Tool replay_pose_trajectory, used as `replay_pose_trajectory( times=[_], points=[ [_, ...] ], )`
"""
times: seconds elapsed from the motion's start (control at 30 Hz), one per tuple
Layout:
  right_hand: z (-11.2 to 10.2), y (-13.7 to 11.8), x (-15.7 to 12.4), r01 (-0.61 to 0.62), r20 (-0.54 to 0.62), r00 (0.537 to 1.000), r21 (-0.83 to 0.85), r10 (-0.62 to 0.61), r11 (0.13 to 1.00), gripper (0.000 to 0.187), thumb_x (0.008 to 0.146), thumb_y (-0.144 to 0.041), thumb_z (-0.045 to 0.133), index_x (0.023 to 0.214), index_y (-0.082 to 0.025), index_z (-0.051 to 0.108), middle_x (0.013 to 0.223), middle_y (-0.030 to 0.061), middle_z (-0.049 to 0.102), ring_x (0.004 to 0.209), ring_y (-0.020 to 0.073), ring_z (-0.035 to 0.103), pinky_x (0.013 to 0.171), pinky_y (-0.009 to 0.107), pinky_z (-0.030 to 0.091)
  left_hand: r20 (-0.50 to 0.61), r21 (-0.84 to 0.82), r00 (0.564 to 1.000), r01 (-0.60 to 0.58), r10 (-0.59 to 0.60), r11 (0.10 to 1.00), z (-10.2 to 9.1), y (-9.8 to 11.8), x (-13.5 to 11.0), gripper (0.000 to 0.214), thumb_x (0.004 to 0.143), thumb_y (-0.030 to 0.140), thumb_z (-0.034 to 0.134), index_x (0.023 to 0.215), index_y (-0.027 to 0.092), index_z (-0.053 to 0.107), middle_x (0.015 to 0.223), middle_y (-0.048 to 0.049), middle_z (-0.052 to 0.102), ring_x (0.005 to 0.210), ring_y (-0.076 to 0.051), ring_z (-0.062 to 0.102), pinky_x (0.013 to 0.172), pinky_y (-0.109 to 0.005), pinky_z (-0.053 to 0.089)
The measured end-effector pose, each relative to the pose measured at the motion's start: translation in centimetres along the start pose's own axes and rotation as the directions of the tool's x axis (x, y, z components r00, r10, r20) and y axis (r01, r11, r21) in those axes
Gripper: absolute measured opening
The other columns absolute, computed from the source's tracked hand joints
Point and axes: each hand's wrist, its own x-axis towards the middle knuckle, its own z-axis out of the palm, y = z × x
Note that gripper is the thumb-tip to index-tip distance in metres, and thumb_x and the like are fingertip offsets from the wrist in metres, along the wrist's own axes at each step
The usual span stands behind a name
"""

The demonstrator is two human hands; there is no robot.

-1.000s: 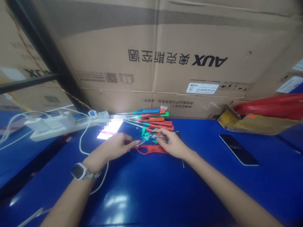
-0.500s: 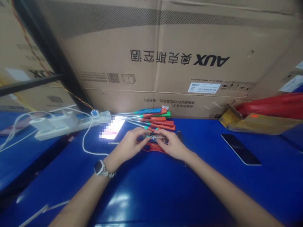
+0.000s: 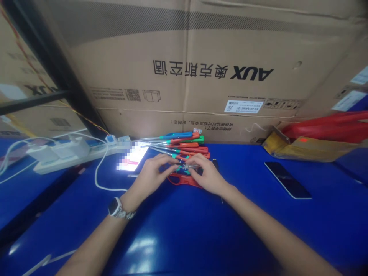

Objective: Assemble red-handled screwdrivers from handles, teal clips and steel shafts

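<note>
At the centre of the frame, a small, greyish, narrow part (image 3: 190, 166) is held between the thumb and fingers of the right hand (image 3: 211, 175). The thumb and forefinger of the left hand (image 3: 152, 174) are brought to a narrow gap at the part's left end; whether anything is gripped by them cannot be told. Just below the part, a red plastic handle shell with a looped guard (image 3: 186, 181) is laid on the glossy blue tabletop (image 3: 184, 230), partly covered by the right hand. Small green plastic pieces (image 3: 186, 172) are seen between the hands. Above them, long-nosed lighters with red, blue and green handles (image 3: 188, 145) are piled, metal stems pointed left. At centre left, a phone with a brightly lit screen (image 3: 135, 157) is placed near a white power strip (image 3: 71, 153); at right, a dark-screened phone (image 3: 287, 180) is laid.
</note>
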Motion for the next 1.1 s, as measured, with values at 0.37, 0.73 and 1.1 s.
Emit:
replay_pose_trajectory(
  times=[0.37,0.73,1.1],
  points=[
    [-0.2,-1.1,-0.3,0.038,0.008,0.999,-0.242,-0.038,0.970,0.029,0.090,-0.010,0.051,0.114,-0.022,0.061,0.110,0.0072,0.063,0.107,0.0226,0.060,0.092,0.040,0.044,-0.127,-0.011,0.960,0.250,-0.249,0.968,0.7,-0.3,-0.1,0.025,0.094,0.043,0.057,0.101,0.020,0.063,0.097,-0.0052,0.073,0.087,-0.021,0.069,0.071,-0.030,0.052],
    [0.3,0.0,-0.4,0.036,0.108,0.994,-0.395,0.007,0.918,0.018,0.081,-0.012,0.060,0.096,-0.022,0.064,0.107,0.0069,0.070,0.099,0.0257,0.059,0.088,0.043,0.037,-0.162,-0.456,0.909,0.275,-0.383,0.846,2.1,-0.5,0.1,0.031,0.081,0.042,0.073,0.094,0.015,0.063,0.098,-0.0082,0.073,0.093,-0.021,0.070,0.086,-0.036,0.056],
    [1.8,-1.3,1.1,-0.295,-0.045,0.952,0.121,0.302,0.948,0.034,0.091,-0.048,0.057,0.079,-0.019,0.070,0.072,0.0019,0.068,0.062,0.0152,0.055,0.061,0.029,0.042,-0.162,-0.164,0.985,0.032,-0.059,0.986,3.0,0.8,-0.6,0.007,0.090,0.026,0.064,0.086,0.020,0.065,0.096,-0.0045,0.070,0.093,-0.020,0.066,0.088,-0.035,0.053]
  ],
)
